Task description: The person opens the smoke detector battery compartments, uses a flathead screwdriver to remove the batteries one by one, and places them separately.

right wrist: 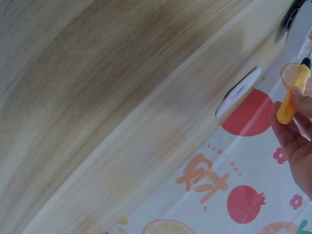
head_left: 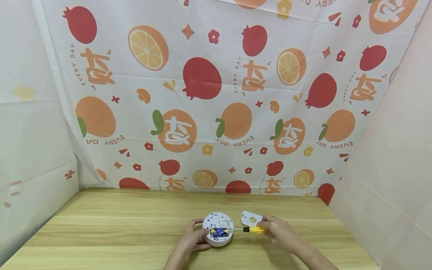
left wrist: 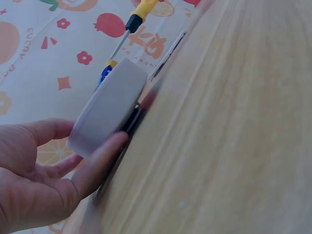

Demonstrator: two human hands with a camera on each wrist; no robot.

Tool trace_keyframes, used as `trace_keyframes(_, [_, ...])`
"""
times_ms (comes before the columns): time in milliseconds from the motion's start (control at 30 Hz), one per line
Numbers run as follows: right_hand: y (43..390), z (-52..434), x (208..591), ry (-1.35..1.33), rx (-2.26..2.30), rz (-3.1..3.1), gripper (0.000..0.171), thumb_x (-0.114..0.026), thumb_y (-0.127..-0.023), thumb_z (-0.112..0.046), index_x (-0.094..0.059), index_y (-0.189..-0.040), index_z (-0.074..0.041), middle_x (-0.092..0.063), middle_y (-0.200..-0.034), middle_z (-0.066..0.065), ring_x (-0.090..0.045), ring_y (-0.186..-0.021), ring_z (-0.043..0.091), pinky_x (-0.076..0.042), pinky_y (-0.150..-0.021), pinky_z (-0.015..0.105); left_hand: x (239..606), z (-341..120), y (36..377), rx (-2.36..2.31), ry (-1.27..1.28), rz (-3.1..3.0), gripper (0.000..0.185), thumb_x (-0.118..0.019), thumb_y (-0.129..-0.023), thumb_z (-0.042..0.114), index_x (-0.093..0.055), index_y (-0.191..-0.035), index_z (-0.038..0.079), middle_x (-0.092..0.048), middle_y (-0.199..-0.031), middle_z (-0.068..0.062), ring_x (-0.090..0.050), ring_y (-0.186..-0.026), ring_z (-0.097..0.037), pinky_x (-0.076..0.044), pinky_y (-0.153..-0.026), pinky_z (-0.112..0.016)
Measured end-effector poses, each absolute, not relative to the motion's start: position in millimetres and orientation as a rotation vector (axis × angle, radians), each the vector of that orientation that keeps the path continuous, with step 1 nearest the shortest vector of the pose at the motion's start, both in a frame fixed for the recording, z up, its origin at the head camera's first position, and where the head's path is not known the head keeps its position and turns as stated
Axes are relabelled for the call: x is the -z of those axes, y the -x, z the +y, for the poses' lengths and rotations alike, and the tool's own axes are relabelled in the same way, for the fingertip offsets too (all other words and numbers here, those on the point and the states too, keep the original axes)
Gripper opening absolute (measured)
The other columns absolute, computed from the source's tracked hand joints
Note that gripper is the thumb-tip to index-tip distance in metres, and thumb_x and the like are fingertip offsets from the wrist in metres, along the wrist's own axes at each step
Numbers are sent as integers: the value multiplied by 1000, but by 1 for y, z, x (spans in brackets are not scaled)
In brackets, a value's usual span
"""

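Observation:
A round white device point(head_left: 215, 220), its open back facing up, lies on the wooden table. Blue and yellow batteries point(head_left: 220, 233) sit in its recess. My left hand point(head_left: 191, 240) grips the device's rim from the left, and in the left wrist view the thumb presses near its lower edge point(left wrist: 107, 109). From the right, my right hand point(head_left: 281, 235) holds a screwdriver point(head_left: 249, 229) by its yellow handle point(right wrist: 294, 95). The metal shaft points left, and its tip overlaps the battery recess in the head view.
A flat white plate point(head_left: 248, 216) with a round hole lies just behind the screwdriver, close to the right hand. The wooden table point(head_left: 135, 225) runs back to a fruit-print cloth point(head_left: 209, 123). Pale cloth sides stand left and right.

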State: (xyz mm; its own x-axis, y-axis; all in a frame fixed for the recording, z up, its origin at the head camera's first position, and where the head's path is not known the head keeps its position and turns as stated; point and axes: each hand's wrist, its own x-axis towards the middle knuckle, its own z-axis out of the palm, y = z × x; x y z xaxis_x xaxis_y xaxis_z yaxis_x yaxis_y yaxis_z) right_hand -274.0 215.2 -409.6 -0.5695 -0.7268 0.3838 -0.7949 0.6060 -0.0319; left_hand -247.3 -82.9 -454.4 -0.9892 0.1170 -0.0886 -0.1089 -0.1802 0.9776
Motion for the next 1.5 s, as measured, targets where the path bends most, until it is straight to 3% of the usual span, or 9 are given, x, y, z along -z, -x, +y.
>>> trace_keyframes(333, [275, 211, 408, -1217, -319, -2508, 23, -73, -72, 3, -69, -93, -8, -50, -83, -9, -44, -70, 1, -45, -56, 18, 447, -94, 246, -2117, 23, 2107, 41, -52, -90, 11, -35, -116, -15, -58, -77, -14, -58, -59, -17, -55, -54, -31])
trace_keyframes(667, [276, 210, 406, -1142, -352, -2459, 26, -73, -70, 6, -69, -93, -6, -53, -85, -7, -48, -71, 4, -48, -57, 20, 444, -108, 243, -1985, -62, 2139, 47, -47, -94, 23, -38, -110, -20, -58, -79, -14, -60, -58, -18, -55, -51, -34])
trace_keyframes(1200, [273, 205, 403, -1103, -305, -2463, 24, -73, -71, 3, -69, -92, -7, -53, -84, -7, -50, -71, 6, -49, -58, 21, 446, -102, 253, -2157, 21, 2146, 52, -54, -89, 11, -29, -121, -21, -51, -104, -33, -61, -69, -22, -56, -61, -38])
trace_keyframes(1500, [266, 196, 391, -1128, -192, -2461, 18, -73, -73, -2, -68, -90, -9, -49, -81, -7, -46, -68, 5, -45, -54, 18, 449, -101, 251, -2205, -56, 2023, 57, -54, -88, 10, -23, -124, -22, -51, -101, -29, -61, -72, -24, -56, -64, -39])
